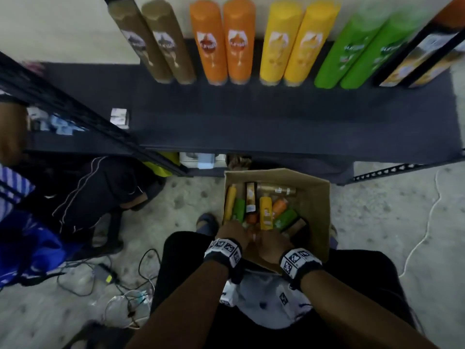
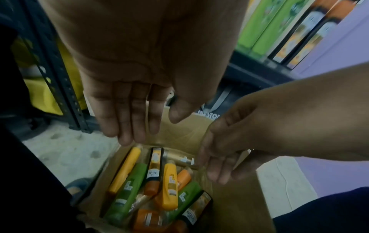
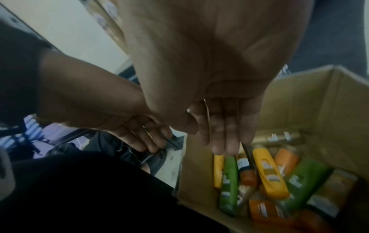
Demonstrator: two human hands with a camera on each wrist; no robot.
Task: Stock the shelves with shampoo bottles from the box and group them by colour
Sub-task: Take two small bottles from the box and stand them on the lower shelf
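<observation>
Below both hands (image 1: 251,239), bottles (image 1: 266,212) lie in box (image 1: 315,197).

Shelf row and open box, counted by colour

On the shelf (image 1: 251,122) stand two brown bottles (image 1: 153,44), two orange bottles (image 1: 224,44), two yellow bottles (image 1: 297,44), two green bottles (image 1: 357,51) and two black cartons (image 1: 415,56). One cardboard box (image 1: 314,197) holds a jumble: two yellow, two green, at least two orange; the rest overlap too much to count.
</observation>
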